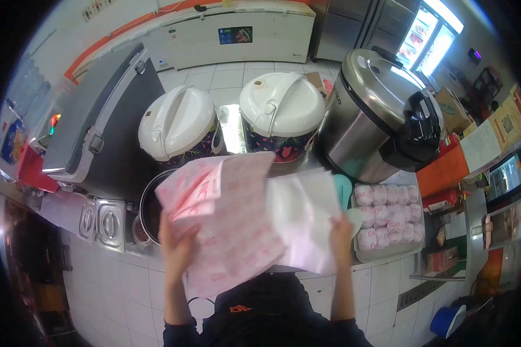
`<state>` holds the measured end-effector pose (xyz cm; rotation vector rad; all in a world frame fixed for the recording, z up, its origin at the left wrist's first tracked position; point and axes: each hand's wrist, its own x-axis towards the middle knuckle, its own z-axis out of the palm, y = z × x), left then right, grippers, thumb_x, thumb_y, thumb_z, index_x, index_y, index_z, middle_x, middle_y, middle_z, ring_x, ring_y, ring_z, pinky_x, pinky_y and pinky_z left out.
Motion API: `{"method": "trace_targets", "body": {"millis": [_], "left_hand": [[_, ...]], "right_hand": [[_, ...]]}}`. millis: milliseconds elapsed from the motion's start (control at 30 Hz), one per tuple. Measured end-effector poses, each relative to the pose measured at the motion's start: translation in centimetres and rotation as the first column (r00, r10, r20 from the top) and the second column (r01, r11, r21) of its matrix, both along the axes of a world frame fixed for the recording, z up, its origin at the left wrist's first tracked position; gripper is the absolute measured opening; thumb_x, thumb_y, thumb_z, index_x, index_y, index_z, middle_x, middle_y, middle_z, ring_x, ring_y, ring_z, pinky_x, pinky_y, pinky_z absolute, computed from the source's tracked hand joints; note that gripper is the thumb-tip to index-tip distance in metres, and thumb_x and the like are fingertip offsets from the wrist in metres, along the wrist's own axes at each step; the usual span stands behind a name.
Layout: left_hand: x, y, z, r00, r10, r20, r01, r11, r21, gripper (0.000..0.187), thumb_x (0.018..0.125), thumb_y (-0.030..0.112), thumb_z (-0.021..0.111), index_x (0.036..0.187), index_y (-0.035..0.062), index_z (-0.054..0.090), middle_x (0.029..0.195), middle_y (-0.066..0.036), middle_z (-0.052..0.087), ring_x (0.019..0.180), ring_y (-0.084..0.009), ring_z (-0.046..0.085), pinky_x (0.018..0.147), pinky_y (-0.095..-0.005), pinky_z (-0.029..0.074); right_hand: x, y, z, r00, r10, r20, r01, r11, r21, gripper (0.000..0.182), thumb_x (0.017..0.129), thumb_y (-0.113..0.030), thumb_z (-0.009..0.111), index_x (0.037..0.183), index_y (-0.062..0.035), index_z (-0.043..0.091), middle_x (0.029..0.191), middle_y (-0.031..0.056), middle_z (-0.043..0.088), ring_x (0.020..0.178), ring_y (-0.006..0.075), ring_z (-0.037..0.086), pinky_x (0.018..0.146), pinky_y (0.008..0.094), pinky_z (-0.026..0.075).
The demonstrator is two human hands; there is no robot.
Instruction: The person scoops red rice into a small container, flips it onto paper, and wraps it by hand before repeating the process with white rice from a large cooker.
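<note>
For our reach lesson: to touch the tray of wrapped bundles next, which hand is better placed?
Probably the right hand: it holds the white sheet beside the tray. The left hand holds the patterned paper farther away, near the dark pot.

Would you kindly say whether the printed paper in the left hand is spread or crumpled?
Spread: the printed paper shows a broad, bent face beside the left hand.

The left hand (179, 250) grips pink-printed paper (228, 222); the right hand (341, 236) holds a blurred whitish sheet (304, 222), perhaps a plastic bag. Wrapped bundles (388, 211) sit in a tray (391, 253) near a steel cooker (359, 124).
</note>
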<state>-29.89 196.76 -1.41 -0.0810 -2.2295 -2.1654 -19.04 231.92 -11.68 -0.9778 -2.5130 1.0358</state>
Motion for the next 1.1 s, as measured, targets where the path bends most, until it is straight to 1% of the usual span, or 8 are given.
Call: {"method": "trace_targets", "body": {"millis": [67,333,433,533,600,733,833,1100], "left_hand": [[-3.0,3.1,-3.8,0.969,-0.194,-0.155,0.138,0.939,-0.315,0.064,0.073,-0.004,0.061,0.130,-0.0029,0.031,0.114,-0.015,0.049,0.101,-0.0193,0.050,0.082,-0.0292,0.044],[-6.2,10.0,-19.9,0.931,-0.329,0.157,0.347,0.932,-0.109,0.061,0.070,-0.004,0.060,0.126,0.0004,0.035,0.115,-0.020,0.053,0.106,-0.0267,0.052,0.086,-0.0341,0.042],[-6.1,9.2,-19.1,0.932,-0.324,0.160,0.359,0.878,-0.317,0.060,0.073,0.001,0.059,0.127,0.0029,0.033,0.111,-0.020,0.055,0.102,-0.0298,0.054,0.087,-0.0353,0.041],[-6.4,8.1,-18.3,0.922,-0.205,-0.329,-0.093,0.706,-0.702,0.061,0.075,0.007,0.059,0.130,0.0066,0.031,0.107,-0.016,0.056,0.100,-0.0270,0.054,0.086,-0.0366,0.041],[-6.0,6.8,-18.7,0.910,-0.400,0.107,0.348,0.879,0.326,0.061,0.076,0.008,0.058,0.131,0.0067,0.030,0.109,-0.012,0.052,0.102,-0.0241,0.052,0.086,-0.0367,0.041],[-3.8,6.9,-18.4,0.781,-0.420,0.463,0.320,0.905,0.280,0.064,0.075,0.003,0.058,0.131,0.0071,0.029,0.115,-0.012,0.047,0.107,-0.0220,0.048,0.088,-0.0365,0.040],[-2.8,8.8,-21.0,0.968,-0.250,-0.017,0.250,0.964,0.085,0.065,0.067,-0.007,0.055,0.127,0.0059,0.033,0.111,-0.015,0.054,0.102,-0.0272,0.053,0.088,-0.0368,0.040],[-2.0,7.0,-19.5,0.955,-0.278,0.108,0.264,0.618,-0.741,0.045,0.067,-0.001,0.057,0.110,0.0072,0.050,0.125,-0.018,0.042,0.112,-0.0383,0.042,0.091,-0.0432,0.037]], "right_hand": [[1.6,1.5,6.1,0.989,-0.087,-0.115,0.119,0.945,0.305,0.019,0.084,-0.010,0.049,0.095,0.0034,0.056,0.079,0.0248,0.058,0.078,0.0410,0.055,0.070,0.0480,0.041],[3.0,2.2,20.8,0.955,0.048,-0.293,0.038,0.958,0.283,0.030,0.084,-0.004,0.046,0.113,0.0006,0.055,0.096,0.0191,0.062,0.086,0.0184,0.059,0.075,0.0292,0.043],[1.8,2.0,18.4,0.838,0.096,-0.538,-0.048,0.994,0.102,0.024,0.086,-0.006,0.049,0.107,0.0013,0.058,0.090,0.0124,0.063,0.078,0.0137,0.057,0.069,0.0266,0.044],[-1.1,1.1,12.2,0.798,-0.155,-0.583,-0.048,0.947,-0.317,0.019,0.084,-0.010,0.055,0.099,0.0004,0.060,0.082,0.0023,0.059,0.074,0.0079,0.052,0.066,0.0229,0.043],[-3.3,1.5,2.1,0.797,-0.198,-0.571,-0.105,0.885,-0.454,0.017,0.082,-0.014,0.058,0.092,0.0001,0.060,0.081,0.0027,0.059,0.073,0.0107,0.052,0.065,0.0263,0.043],[-5.1,0.7,-10.5,0.994,0.030,-0.104,-0.051,0.978,-0.204,0.023,0.083,-0.017,0.056,0.097,0.0009,0.058,0.082,0.0127,0.062,0.072,0.0189,0.058,0.069,0.0305,0.045],[-5.3,-0.4,-12.8,0.996,0.029,-0.090,-0.036,0.996,-0.087,0.029,0.082,-0.018,0.056,0.101,0.0033,0.055,0.083,0.0204,0.060,0.077,0.0312,0.058,0.073,0.0381,0.044],[-2.0,2.2,-4.1,0.991,0.122,-0.053,-0.085,0.887,0.454,0.048,0.070,-0.011,0.063,0.115,-0.0029,0.048,0.100,0.0184,0.054,0.087,0.0357,0.052,0.075,0.0431,0.042]]}}
